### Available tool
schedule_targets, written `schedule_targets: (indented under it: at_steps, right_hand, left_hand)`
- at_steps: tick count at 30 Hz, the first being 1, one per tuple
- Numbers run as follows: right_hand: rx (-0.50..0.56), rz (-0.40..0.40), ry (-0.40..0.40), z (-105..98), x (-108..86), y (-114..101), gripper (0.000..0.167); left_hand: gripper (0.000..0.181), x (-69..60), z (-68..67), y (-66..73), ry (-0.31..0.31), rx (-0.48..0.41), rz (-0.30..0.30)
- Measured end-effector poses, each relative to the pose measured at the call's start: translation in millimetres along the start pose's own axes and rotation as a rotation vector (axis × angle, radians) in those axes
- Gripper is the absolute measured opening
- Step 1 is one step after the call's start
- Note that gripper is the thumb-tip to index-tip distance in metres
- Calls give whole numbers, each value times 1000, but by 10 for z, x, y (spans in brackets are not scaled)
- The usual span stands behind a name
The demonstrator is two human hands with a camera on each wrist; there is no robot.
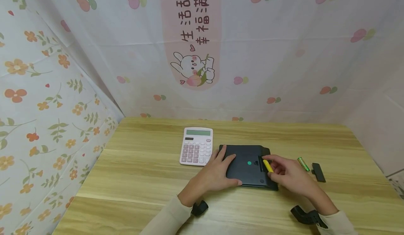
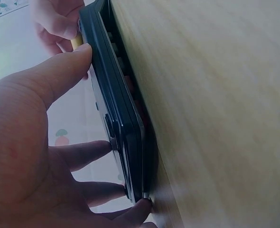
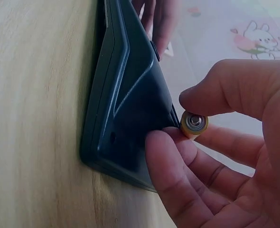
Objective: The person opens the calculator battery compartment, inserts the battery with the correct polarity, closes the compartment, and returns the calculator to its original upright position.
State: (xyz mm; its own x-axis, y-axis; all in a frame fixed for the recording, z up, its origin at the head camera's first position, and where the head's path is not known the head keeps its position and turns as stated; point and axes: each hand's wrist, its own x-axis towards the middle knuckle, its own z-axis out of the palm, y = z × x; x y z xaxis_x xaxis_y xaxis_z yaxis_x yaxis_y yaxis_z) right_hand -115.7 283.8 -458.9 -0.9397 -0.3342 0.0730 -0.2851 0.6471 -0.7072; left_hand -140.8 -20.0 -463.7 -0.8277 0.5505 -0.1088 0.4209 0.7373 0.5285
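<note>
A black calculator (image 1: pixel 240 172) lies face down on the table, some of its keys visible underneath in the left wrist view. My left hand (image 1: pixel 217 173) holds it at its left part, thumb at the near edge and fingers spread over the back. Between thumb and fingers, my right hand (image 1: pixel 288 173) pinches a yellow battery (image 1: pixel 268 166) beside the uncovered battery compartment (image 1: pixel 261 163). One end of that battery faces the camera in the right wrist view. A green battery (image 1: pixel 303 164) and a black battery cover (image 1: pixel 318 172) lie to the right of my right hand.
A white calculator (image 1: pixel 197 146) lies face up just left of the black one. The wooden table (image 1: pixel 132 179) meets a printed cloth (image 1: pixel 277 63) at the back, and a floral cloth (image 1: pixel 47 122) hangs on the left.
</note>
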Motion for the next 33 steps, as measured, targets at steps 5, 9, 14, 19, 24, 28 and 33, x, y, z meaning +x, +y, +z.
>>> schedule_targets:
  at_steps: [5,9,14,19,24,28,33]
  right_hand:
    - [-24,-23,6,17,7,-11,46]
    - [-13,-33,0,28,5,-10,45]
    - [-32,-25,2,55,5,-44,44]
    - [-103,-22,23,78,1,-87,43]
    - [-132,-16,38,86,-9,-99,36]
    - [-134,-27,49,86,-14,-86,31]
    - [-100,-12,75,86,-10,-64,22]
  left_hand:
    - [92,7,-1,0,-1,6,2]
    - [91,7,-6,2,1,11,10]
    - [92,4,-5,2,4,9,15]
    - [92,4,-5,-3,3,7,18]
    - [92,1,-9,-3,1,6,17]
    - [92,-5,-12,1,-2,0,11]
    - [92,-2,-12,8,0,0,5]
